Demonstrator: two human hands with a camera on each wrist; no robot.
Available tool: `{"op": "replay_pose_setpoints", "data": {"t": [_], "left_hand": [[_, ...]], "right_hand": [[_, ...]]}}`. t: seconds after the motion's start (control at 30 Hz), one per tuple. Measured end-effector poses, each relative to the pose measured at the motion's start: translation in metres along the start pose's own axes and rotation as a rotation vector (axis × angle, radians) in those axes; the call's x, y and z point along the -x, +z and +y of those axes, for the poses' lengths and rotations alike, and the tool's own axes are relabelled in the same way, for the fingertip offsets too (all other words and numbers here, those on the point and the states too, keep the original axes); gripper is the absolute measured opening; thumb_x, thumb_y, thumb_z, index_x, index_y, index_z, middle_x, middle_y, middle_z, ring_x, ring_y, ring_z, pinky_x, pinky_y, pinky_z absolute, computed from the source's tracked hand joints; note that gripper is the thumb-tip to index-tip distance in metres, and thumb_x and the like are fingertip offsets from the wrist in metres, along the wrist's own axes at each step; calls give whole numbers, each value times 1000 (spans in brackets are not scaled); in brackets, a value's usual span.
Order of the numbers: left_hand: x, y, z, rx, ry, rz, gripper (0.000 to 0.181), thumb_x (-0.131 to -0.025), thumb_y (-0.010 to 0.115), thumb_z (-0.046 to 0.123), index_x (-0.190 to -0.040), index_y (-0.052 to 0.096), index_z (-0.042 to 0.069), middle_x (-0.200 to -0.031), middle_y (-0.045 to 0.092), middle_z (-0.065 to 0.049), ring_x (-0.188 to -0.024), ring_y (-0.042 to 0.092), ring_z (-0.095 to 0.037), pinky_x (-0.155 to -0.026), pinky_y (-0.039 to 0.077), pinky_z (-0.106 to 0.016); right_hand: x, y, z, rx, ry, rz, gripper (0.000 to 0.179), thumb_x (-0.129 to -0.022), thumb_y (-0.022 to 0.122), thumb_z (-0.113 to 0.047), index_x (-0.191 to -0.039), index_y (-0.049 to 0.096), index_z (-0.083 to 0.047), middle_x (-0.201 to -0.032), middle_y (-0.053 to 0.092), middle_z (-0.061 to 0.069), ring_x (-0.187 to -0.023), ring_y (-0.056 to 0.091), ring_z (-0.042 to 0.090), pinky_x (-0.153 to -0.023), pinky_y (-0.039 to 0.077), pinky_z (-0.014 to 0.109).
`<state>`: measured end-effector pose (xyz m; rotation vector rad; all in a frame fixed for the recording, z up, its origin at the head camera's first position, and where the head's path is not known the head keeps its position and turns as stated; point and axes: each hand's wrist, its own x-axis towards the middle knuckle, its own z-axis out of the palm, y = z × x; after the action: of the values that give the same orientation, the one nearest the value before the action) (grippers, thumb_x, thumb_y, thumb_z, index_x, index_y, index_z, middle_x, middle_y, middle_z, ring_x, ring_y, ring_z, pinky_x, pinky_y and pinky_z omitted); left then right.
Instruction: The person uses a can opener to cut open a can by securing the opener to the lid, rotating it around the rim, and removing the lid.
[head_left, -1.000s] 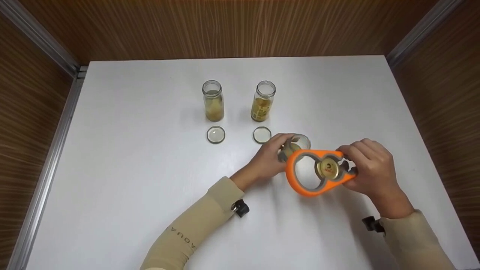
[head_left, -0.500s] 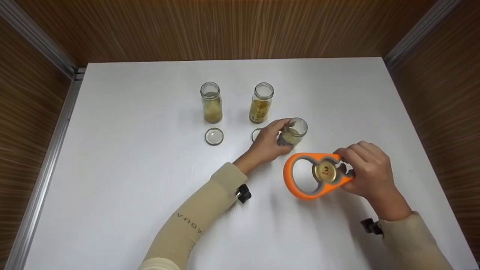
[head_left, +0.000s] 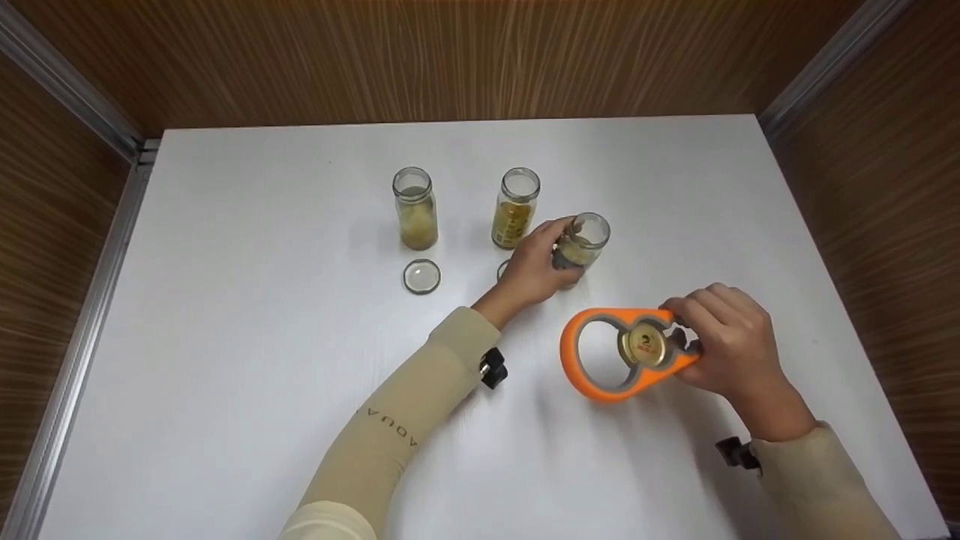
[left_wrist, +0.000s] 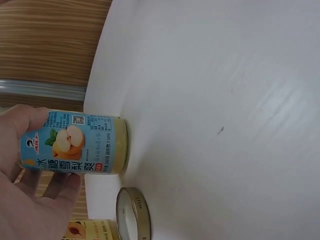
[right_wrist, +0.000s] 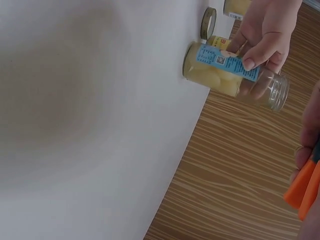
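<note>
My left hand (head_left: 536, 266) grips an uncapped glass jar (head_left: 589, 232) with pale contents. Its blue label (left_wrist: 67, 142) with a pear picture faces the left wrist camera. In the right wrist view the jar (right_wrist: 212, 75) stands upright with its base at the white table. My right hand (head_left: 727, 337) grips the handles of an orange and grey jar opener (head_left: 571, 360) above the table, nearer the front. A gold lid (head_left: 646, 345) sits in the opener's smaller ring, while the larger ring surrounds nothing.
Two more uncapped jars stand behind, one at the left (head_left: 418, 217) and a yellow-labelled jar (head_left: 514, 221) beside my left hand. A lid (head_left: 421, 277) lies upside down before the left jar. Another lid (head_left: 503, 268) is mostly hidden by my left hand. Wood-grain walls (head_left: 450, 60) surround the table.
My left hand has carried the jar away from the opener, back toward the yellow-labelled jar, covering most of one lid. My right hand and the opener have hardly moved.
</note>
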<state>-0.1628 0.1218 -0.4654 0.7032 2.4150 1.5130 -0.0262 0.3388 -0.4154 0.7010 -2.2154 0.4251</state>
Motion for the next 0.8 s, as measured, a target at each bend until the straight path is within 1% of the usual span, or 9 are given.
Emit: {"op": "replay_pose_setpoints", "data": {"t": [0.1,0.23,0.33,0.5,0.63,0.8], "left_hand": [[-4,1,1,-44,-4,12,75,-84,78,10,-150,42,12,-144,53,-5,-131,50,-16,-112,38,-27],[-10,1,2,-110,20,20,75,-83,77,12,-149,42,11,-140,55,-4,-127,53,-15,-109,39,-25],[-18,1,4,-124,29,22,74,-82,77,11,-148,43,10,-139,56,-4,-126,54,-15,-109,39,-24],[-31,2,9,-130,5,20,74,-83,77,11,-149,43,9,-141,55,-4,-128,53,-15,-110,37,-22],[-37,3,11,-151,-18,14,74,-83,77,12,-149,42,10,-142,55,-3,-130,52,-14,-111,36,-21],[-43,3,13,-159,-20,12,73,-84,77,12,-149,42,11,-142,55,-3,-129,52,-14,-111,36,-21]], "right_hand": [[1,0,1,-1,-3,-3,31,-80,59,-33,-74,67,-4,-60,55,3,-54,43,21,-50,30,35],[3,0,1,4,-7,-7,28,-79,58,-31,-74,66,-5,-60,54,1,-55,43,20,-51,30,34],[3,-1,2,6,-2,-7,27,-78,57,-31,-75,66,-5,-61,54,1,-55,43,20,-51,30,34],[3,-2,2,11,0,-15,29,-80,58,-33,-75,67,-5,-61,55,1,-56,44,19,-51,31,34],[4,-2,2,13,0,-18,31,-80,60,-35,-75,67,-5,-61,56,1,-56,44,19,-50,32,34],[5,-2,2,20,2,-27,32,-81,60,-36,-74,67,-5,-61,57,1,-56,45,19,-50,32,34]]}}
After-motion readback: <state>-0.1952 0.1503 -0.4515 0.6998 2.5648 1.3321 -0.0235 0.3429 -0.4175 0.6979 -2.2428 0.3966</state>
